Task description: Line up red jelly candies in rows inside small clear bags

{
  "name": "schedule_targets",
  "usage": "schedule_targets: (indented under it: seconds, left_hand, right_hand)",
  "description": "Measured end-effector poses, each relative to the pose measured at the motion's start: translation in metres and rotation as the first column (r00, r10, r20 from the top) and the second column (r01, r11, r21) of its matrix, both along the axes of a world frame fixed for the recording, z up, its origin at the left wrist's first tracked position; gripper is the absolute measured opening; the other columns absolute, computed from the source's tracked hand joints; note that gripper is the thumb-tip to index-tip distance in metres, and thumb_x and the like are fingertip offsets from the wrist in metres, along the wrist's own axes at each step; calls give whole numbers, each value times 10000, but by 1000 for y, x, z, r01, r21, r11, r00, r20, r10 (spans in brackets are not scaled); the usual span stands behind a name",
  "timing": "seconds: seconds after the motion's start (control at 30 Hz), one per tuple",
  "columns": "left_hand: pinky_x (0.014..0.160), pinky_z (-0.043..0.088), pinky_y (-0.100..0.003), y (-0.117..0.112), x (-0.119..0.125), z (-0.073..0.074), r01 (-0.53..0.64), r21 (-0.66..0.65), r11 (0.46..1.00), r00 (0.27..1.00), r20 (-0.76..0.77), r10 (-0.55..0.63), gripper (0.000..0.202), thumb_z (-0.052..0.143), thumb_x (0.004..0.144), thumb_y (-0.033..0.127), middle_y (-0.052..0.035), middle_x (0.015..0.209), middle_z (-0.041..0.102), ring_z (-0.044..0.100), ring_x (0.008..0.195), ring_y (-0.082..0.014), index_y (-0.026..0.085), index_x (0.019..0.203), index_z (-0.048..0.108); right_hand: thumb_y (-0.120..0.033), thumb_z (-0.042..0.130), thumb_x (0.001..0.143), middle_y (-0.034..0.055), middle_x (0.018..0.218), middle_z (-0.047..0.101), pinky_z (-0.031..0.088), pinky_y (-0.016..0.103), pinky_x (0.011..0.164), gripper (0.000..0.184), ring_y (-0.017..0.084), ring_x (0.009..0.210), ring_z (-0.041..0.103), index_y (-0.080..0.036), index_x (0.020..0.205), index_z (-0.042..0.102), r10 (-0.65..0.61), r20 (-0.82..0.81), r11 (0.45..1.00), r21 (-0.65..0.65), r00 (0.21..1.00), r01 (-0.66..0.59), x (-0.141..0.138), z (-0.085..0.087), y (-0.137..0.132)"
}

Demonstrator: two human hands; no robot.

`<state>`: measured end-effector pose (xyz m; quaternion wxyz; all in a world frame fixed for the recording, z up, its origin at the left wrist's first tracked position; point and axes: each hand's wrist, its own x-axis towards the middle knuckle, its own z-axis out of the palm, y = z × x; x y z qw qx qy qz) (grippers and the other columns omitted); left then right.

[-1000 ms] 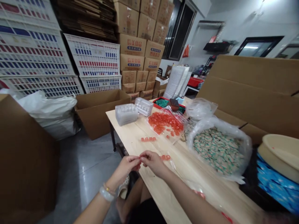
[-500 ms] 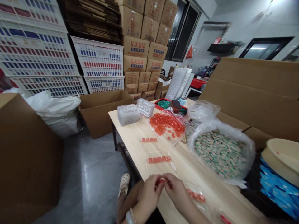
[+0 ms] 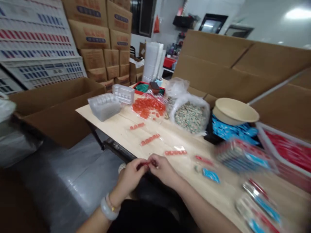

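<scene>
My left hand [image 3: 134, 170] and my right hand [image 3: 159, 168] meet at the table's near edge, fingertips pinched together on a small red piece [image 3: 145, 163] mostly hidden by the fingers. Beyond them lie clear plastic trays holding rows of orange-red pieces: a near row [image 3: 175, 152], a middle row [image 3: 150, 139] and a far row [image 3: 137, 126]. A heap of loose orange-red wrapped pieces [image 3: 145, 106] spreads over a plastic bag farther back. To the right of my right hand are a red packet [image 3: 204, 160] and a blue packet [image 3: 211, 175].
Stacked clear trays [image 3: 104, 108] stand at the table's far left corner. An open bag of green-and-white packets [image 3: 190, 116], a cream basin [image 3: 235, 110], a bin of red packets [image 3: 289, 149] and blurred filled packs [image 3: 243, 157] line the right. An open carton [image 3: 53, 113] sits on the floor.
The view has swung right, bringing the red bin and filled packs into sight. Both hands stay together at the small red piece.
</scene>
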<state>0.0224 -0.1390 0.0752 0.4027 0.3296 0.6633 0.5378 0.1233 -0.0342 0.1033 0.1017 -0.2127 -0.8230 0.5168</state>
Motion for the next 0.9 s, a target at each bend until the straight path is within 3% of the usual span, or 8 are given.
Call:
schedule_targets:
  seconds: [0.13,0.23,0.33,0.47,0.6,0.7,0.8,0.9]
  left_hand:
    - [667,395,-223,-13,19,10,66,114,991,984,-173,-46,224,455,768,266,-58,824,550,502,745,-131,114,893,560]
    - [757,377,-208,-27,49,14,236,171,957,887,-440,-140,229,496,765,252,-44,903,535,490,825,-121,153,961,562]
    - [733,381,-198,-37,77,14,385,205,900,854,-448,-264,161,506,761,236,-33,854,548,498,786,-111,156,882,576]
    - [708,384,-209,-46,102,14,428,243,871,872,-366,-326,140,458,768,211,-36,800,544,496,754,-112,141,796,576]
    - [698,385,-234,-58,106,17,331,255,908,936,-211,-282,153,423,731,174,-61,788,539,487,751,-135,117,753,563]
    - [699,383,-247,-68,99,24,262,241,935,951,-228,-207,171,382,695,138,-64,776,542,489,742,-146,121,735,547]
    - [710,376,-258,-73,88,29,209,196,958,931,-340,-134,191,363,686,127,-63,776,550,495,737,-157,135,739,547]
    - [706,382,-265,-72,75,20,141,166,976,973,-205,-105,188,382,663,119,-68,747,556,496,722,-166,127,731,556]
  right_hand:
    - [-118,416,708,-3,690,518,367,184,567,132,78,616,467,-131,816,490,-67,-39,995,65,997,69,27,12,-22]
    - [-115,426,705,-8,679,494,358,177,535,129,71,587,441,-132,827,464,-167,-9,983,73,986,168,67,20,-47]
    - [-115,419,714,-9,671,484,351,177,523,108,70,576,430,-133,817,447,-211,27,971,122,977,207,107,31,-71]
    - [-81,394,705,0,686,493,357,193,568,126,82,612,446,-135,802,454,-263,26,925,292,965,244,135,40,-97]
    - [-36,374,677,8,703,466,338,201,582,137,86,627,417,-134,752,434,-293,-54,860,422,954,288,129,35,-116]
    - [-21,363,673,26,748,460,333,229,618,146,109,683,414,-133,748,418,-295,-101,821,481,950,306,113,28,-125]
    - [-23,362,675,36,775,470,336,257,648,157,133,729,422,-137,767,418,-287,-84,820,493,954,290,95,22,-127]
    - [-21,356,671,52,807,479,355,276,679,192,148,757,427,-138,792,447,-215,-49,818,536,975,208,78,18,-126]
